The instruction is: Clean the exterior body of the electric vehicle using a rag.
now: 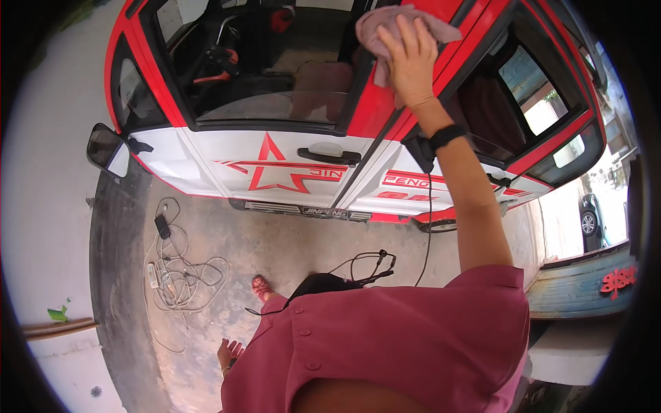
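My right hand presses a pinkish cloth flat on the red door pillar of a small red and white vehicle, its fingers spread over the fabric. Below that wrist, a black charging plug sits at the vehicle's side with a cable hanging from it. My left hand hangs low beside my body, away from the vehicle, fingers loosely apart and holding nothing visible. The front door window is lowered most of the way, its glass edge showing above the sill.
A tangled pale extension cord and a black power adapter lie on the concrete floor at left. The side mirror juts out towards the white wall. More black cable loops near my body. A parked car stands outside at right.
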Demonstrator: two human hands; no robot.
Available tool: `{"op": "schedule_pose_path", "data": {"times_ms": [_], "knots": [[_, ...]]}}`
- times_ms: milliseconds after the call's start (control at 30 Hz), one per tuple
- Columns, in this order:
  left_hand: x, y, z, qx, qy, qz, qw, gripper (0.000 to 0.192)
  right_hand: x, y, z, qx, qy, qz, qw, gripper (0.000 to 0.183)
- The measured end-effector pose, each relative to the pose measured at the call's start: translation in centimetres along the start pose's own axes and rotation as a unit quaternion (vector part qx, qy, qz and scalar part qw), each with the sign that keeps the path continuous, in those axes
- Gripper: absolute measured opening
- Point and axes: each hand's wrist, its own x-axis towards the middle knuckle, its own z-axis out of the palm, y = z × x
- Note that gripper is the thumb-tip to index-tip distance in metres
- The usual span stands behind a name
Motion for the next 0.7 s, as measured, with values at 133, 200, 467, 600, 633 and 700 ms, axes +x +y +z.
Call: {"op": "schedule_pose_path", "data": {"times_ms": [133,200,467,600,633,700], "knots": [[3.2,-4.0,-2.0,-0.025,-0.018,-0.003,1.0,0.059,-4.2,-1.8,0.1,0.057,-0.078,-0.019,0.995,0.06],[3.4,-4.8,-2.2,-0.02,-0.018,-0.001,1.0,0.06,-6.0,-3.3,-0.5,0.077,-0.136,-0.04,0.987,0.065],[4.8,-7.2,-3.5,-0.057,-0.023,0.026,0.998,0.062,-10.0,-4.7,-1.5,0.084,-0.231,-0.126,0.961,0.046],[5.0,-7.7,-3.3,-0.065,-0.027,0.027,0.997,0.063,-5.8,-1.0,-2.6,0.029,-0.214,-0.199,0.956,0.045],[5.3,-8.1,-3.4,-0.077,-0.036,0.035,0.996,0.065,-4.3,0.0,-3.0,0.003,-0.201,-0.198,0.959,0.046],[5.6,-8.8,-3.4,-0.086,-0.041,0.038,0.995,0.067,-0.8,2.1,-4.1,-0.057,-0.166,-0.182,0.968,0.047]]}}
